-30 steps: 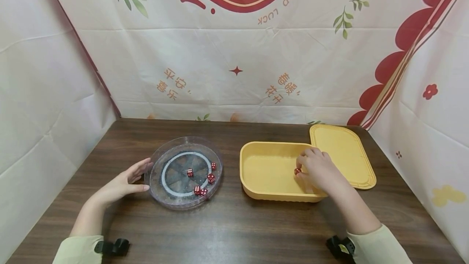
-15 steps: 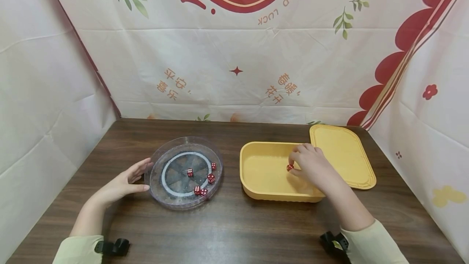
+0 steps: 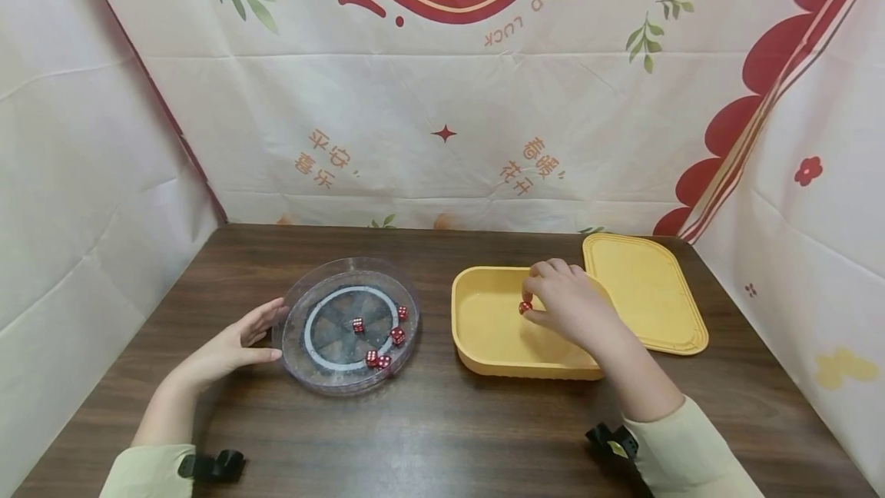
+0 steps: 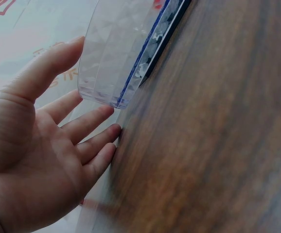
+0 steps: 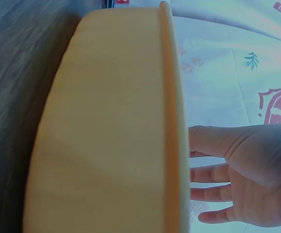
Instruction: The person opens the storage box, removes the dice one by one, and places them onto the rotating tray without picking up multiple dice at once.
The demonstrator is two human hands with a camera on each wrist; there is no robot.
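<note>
Pinching a red die [image 3: 525, 307] above the yellow box [image 3: 484, 329], the right hand [image 3: 563, 306] looks mid-transfer. The left hand [image 3: 231, 344], fingers relaxed, steadies the clear dish [image 3: 346, 325]. Next likely needs a careful carry leftward to that dish.

The bench [image 3: 442, 429] is dark brown with a streaked wood grain. The box [image 3: 484, 329] and its lid [image 3: 650, 290] are plain mustard yellow. The die [image 3: 525, 307] pinched in the right hand [image 3: 563, 306] is red with white pips, as are the five dice [image 3: 379, 360] in the clear plastic dish [image 3: 346, 325], whose base shows a white ring on dark grey segments. The backdrop [image 3: 442, 98] is cream, printed with red scallops, a small red star, green leaf sprigs and orange lettering. Both sleeves [image 3: 691, 452] are pale yellow-green.
</note>
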